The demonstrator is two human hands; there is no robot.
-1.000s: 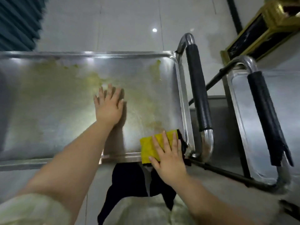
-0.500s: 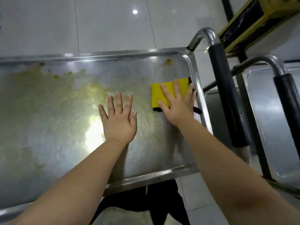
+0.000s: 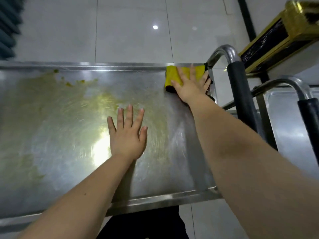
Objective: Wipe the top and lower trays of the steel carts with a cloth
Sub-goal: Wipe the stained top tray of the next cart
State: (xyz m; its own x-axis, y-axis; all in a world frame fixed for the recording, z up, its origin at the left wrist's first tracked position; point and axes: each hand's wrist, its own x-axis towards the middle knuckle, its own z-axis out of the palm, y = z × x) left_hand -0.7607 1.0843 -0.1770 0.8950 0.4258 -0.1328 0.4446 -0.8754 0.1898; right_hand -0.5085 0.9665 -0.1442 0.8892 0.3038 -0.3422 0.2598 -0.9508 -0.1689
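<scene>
The steel cart's top tray fills the view, smeared with yellow-green residue on its left and middle. A yellow cloth with a dark underside lies in the tray's far right corner. My right hand presses flat on the cloth with straight, spread fingers. Flat on the middle of the tray rests my left hand, fingers spread, holding nothing. The lower tray is hidden beneath the top one.
The cart's handle, steel with a black grip, rises at the tray's right end. A second steel cart with its own black-gripped handle stands close on the right. A black and gold object sits at the upper right. Pale floor tiles lie beyond.
My right hand has slid the cloth along the tray's right edge from the near corner to the far corner. My left hand stays flat on the middle of the tray.
</scene>
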